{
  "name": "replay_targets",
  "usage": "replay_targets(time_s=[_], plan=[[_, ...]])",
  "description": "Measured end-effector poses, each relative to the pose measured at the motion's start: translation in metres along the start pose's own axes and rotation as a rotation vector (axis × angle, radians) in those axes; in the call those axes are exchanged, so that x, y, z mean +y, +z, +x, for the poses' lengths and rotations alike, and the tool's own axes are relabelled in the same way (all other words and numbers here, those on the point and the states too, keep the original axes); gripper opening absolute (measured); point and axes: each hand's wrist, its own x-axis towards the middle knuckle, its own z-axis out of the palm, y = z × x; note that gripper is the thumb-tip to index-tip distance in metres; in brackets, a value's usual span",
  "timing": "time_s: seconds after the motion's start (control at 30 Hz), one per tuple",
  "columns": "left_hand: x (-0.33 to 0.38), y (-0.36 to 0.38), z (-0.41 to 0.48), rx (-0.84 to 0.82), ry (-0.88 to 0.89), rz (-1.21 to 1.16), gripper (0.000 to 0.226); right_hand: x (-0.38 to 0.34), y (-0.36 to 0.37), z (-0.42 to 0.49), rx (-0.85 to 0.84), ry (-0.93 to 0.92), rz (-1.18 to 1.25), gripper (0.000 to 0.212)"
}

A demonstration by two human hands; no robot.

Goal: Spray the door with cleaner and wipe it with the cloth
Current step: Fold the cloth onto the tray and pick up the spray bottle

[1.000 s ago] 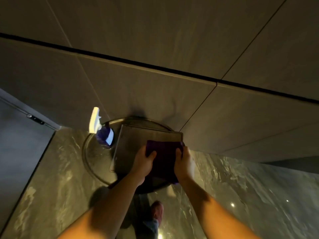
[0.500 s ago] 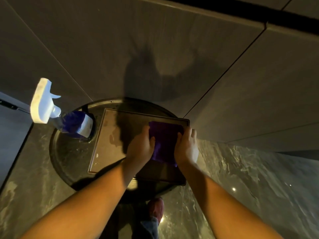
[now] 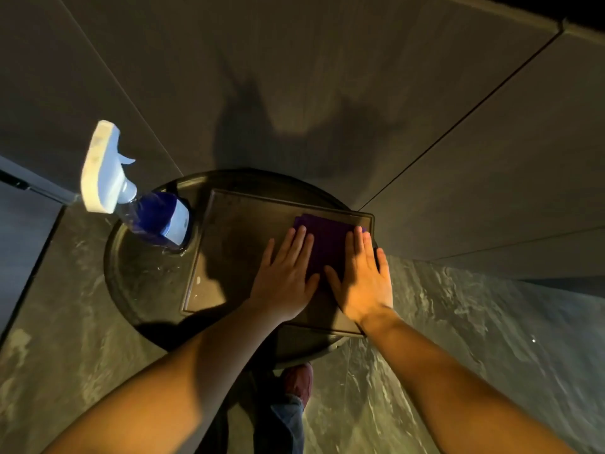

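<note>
A folded purple cloth (image 3: 327, 237) lies on the right part of a dark rectangular tray (image 3: 235, 244). My left hand (image 3: 284, 276) rests flat on the cloth's left side, fingers stretched out and apart. Beside it, my right hand (image 3: 363, 283) lies flat on the cloth's right side, and much of the cloth is hidden under both palms. A spray bottle (image 3: 157, 221) with blue liquid and a white trigger head stands on the round table at the left, apart from both hands. A grey panel (image 3: 23, 244) at the far left may be the door; I cannot tell.
The tray sits on a round dark table (image 3: 140, 283) with wet spots on it. A dark panelled wall (image 3: 294, 77) rises directly behind the table. Glossy marble floor (image 3: 491, 339) surrounds it, and my red shoe (image 3: 298, 381) shows under the table's near edge.
Both hands gripped the cloth's edges before; now they lie flat on it with fingers spread. The view has moved closer and lower over the table.
</note>
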Motion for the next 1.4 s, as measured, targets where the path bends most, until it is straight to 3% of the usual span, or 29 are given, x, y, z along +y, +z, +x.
replay_targets(time_s=[0.2, 0.47, 0.73, 0.83, 1.03, 1.4], plan=[[-0.048, -0.024, -0.056, 0.167, -0.136, -0.168, 0.07, -0.031, -0.026, -0.01, 0.005, -0.087, 0.021, 0.083], [-0.142, -0.029, -0.136, 0.374, -0.358, -0.224, 0.062, -0.139, -0.058, -0.003, 0.024, -0.272, 0.279, 0.078], [-0.198, -0.025, -0.14, 0.12, -0.377, -0.168, 0.092, -0.239, -0.079, 0.022, -0.023, -0.368, 0.49, 0.092], [-0.201, -0.025, -0.139, 0.107, -0.393, -0.189, 0.095, -0.267, -0.086, 0.035, -0.027, -0.355, 0.616, 0.094], [-0.203, -0.023, -0.141, 0.095, -0.381, -0.197, 0.101, -0.284, -0.074, 0.052, -0.098, -0.272, 0.747, 0.061], [-0.207, -0.022, -0.141, 0.071, -0.36, -0.163, 0.099, -0.292, -0.086, 0.044, -0.225, -0.351, 0.838, 0.05]])
